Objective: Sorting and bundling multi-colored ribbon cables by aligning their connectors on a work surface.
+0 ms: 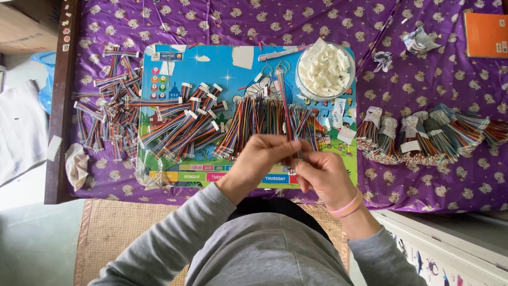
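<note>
Your left hand and right hand meet just above the near edge of the colourful cartoon-printed plastic mat, and between them runs a thin multicoloured ribbon cable that rises from your fingers toward the back of the mat. Your left grip is pressed together around the cable's lower end; your right grip pinches the same end from the other side, near a small pale piece that is too small to identify.

Judge this cable as very light and limp: it will sag and curl wherever it is unsupported, so take it close to its end, where the wires lie flat side by side, rather than mid-length. The insulation looks smooth, so a firm pinch across the flat width should hold better than a squeeze on its edges. The individual wires are thin, and sharp bending near the end could strain them.

Behind your hands, a loose row of multicoloured ribbon cables lies across the mat, and a fanned heap of cables with white plastic end connectors lies to its left. More connector-fitted cables spread over the purple patterned cloth covering the counter. A round clear tub of white plastic connectors stands at the mat's far right corner. Banded bundles of cable lie well to the right, and an orange notebook sits at the far corner.
</note>
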